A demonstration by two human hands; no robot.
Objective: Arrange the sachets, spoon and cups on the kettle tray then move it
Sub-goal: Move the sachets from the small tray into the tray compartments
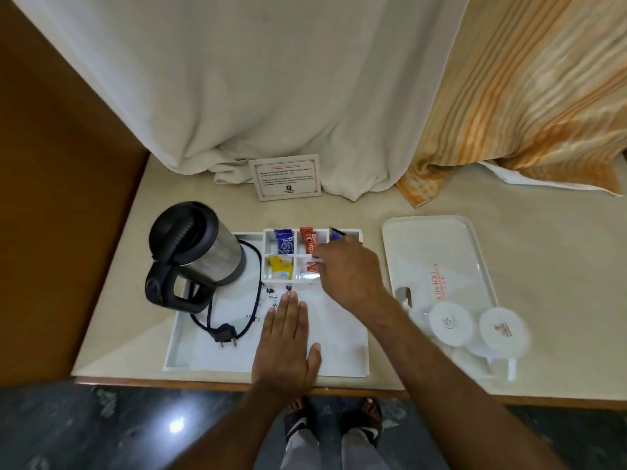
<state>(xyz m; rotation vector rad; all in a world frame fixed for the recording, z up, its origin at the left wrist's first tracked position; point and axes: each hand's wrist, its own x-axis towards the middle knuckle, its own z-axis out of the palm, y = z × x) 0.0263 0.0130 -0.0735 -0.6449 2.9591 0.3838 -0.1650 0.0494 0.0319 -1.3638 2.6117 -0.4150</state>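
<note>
From the head camera I saw the white kettle tray (179, 337) lying on the beige counter (339, 208), its long axis running away from me, with the sachet compartments across its far end. The black-and-steel kettle (193, 252) stood in the tray's far left corner, handle toward me, its cord and plug (225, 335) trailing onto the tray floor. In the compartments I made out a blue sachet (283, 241) and an orange-red sachet (308, 241) standing on end in the far row, and a yellow sachet (281, 266) in the near row.

My left hand (286, 344) lay flat on the tray floor, palm down, fingers straight and together, pointing away from me. My right hand (346, 269) reached over the near-middle compartment, fingertips pinched on a small red-and-white sachet (314, 265); the grip itself was blurred.

To the right, well apart, a second white tray (441, 252) carried two covered cups (451, 323) side by side at its near end. A printed card (286, 178) stood against the white curtain (254, 96).
</note>
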